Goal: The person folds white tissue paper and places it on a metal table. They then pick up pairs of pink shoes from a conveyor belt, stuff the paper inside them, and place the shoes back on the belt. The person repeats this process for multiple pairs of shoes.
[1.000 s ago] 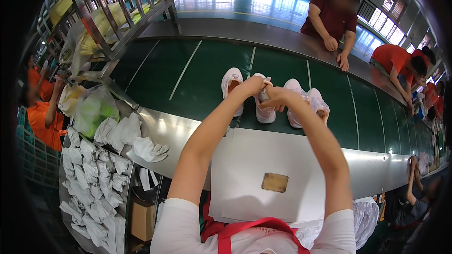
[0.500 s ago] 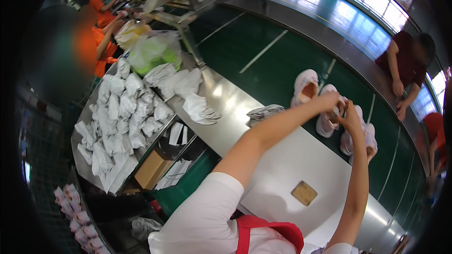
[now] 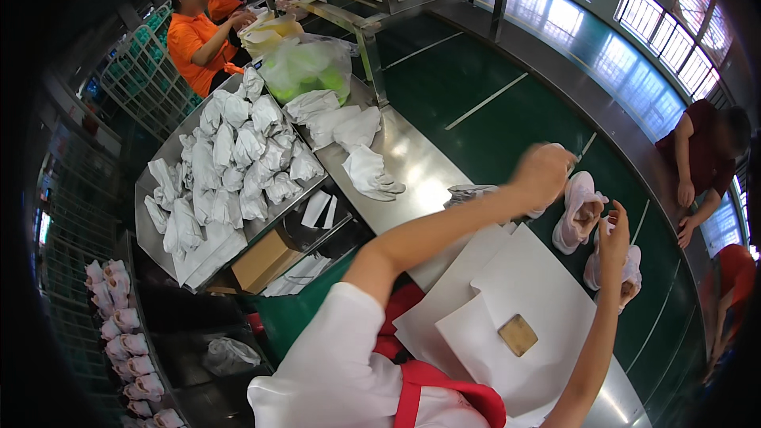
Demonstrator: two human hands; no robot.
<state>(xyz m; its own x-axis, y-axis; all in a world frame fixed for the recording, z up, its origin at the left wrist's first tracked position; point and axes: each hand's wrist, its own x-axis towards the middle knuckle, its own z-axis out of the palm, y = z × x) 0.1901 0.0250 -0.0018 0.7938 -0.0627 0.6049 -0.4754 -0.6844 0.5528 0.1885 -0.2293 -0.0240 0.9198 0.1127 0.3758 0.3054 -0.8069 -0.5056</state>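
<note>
My left hand [image 3: 543,177] is blurred by motion and reaches across in front of a pale shoe [image 3: 542,211], which it mostly covers. Whether its fingers grip that shoe cannot be made out. To its right stands a pale pink-white shoe [image 3: 577,218] with its opening facing up. My right hand [image 3: 613,236] hovers at the pair beyond it, fingers apart, near a shoe [image 3: 591,266] partly hidden by the hand and another shoe [image 3: 632,277] on its right side. The shoes stand on the green belt [image 3: 515,131]. White paper sheets [image 3: 476,269] lie below my arms.
A small brownish block [image 3: 518,335] rests on the paper. Left is a metal tray [image 3: 147,222] heaped with white wrapped bundles [image 3: 238,147]. White gloves [image 3: 366,173] lie by a bag with green contents [image 3: 309,71]. Racked shoes [image 3: 131,349] stand lower left. Co-workers [image 3: 198,40] sit far left; another person [image 3: 697,143] leans in right.
The view has shifted, so the scene sits further right and lower. My hands, close together over a shoe before, have separated; the left has moved over to the leftmost shoe.
</note>
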